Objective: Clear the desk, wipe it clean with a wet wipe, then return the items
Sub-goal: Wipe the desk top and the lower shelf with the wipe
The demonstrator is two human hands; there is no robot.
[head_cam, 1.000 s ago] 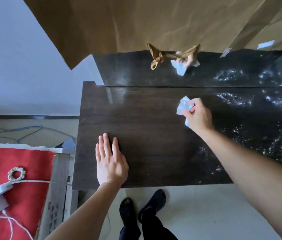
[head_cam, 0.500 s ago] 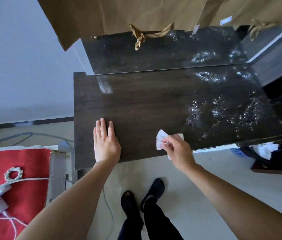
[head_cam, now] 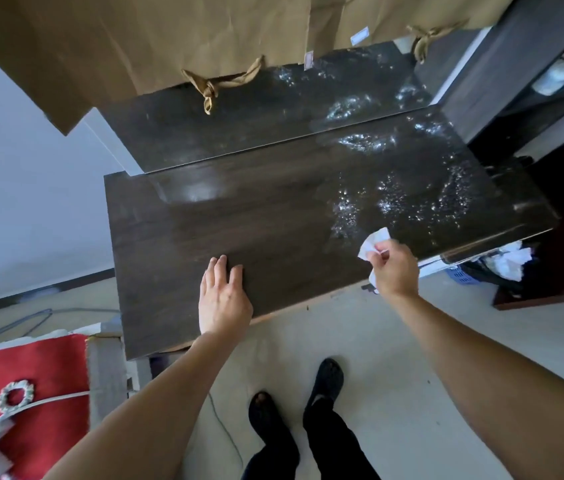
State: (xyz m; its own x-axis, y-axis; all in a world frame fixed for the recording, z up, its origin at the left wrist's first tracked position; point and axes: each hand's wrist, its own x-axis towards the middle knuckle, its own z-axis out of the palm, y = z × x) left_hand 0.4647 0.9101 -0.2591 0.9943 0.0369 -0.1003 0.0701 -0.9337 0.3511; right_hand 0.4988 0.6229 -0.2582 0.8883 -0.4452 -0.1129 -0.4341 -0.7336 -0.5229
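The dark wooden desk (head_cam: 256,216) has nothing standing on its top. Wet streaks glisten on its right half. My left hand (head_cam: 223,299) lies flat on the desk near the front edge, fingers straight. At the front right edge my right hand (head_cam: 395,266) pinches a crumpled white wet wipe (head_cam: 372,242).
A mirror (head_cam: 256,119) stands at the back of the desk, with brown paper bags (head_cam: 156,39) hanging over it. A red cloth (head_cam: 31,386) with a white cable and a ring lies lower left. A bin with white waste (head_cam: 502,265) sits right of the desk. My feet stand below.
My right hand has swept the wipe from the desk's front middle to the front right edge. The view has tilted. My left hand stays flat on the desk.
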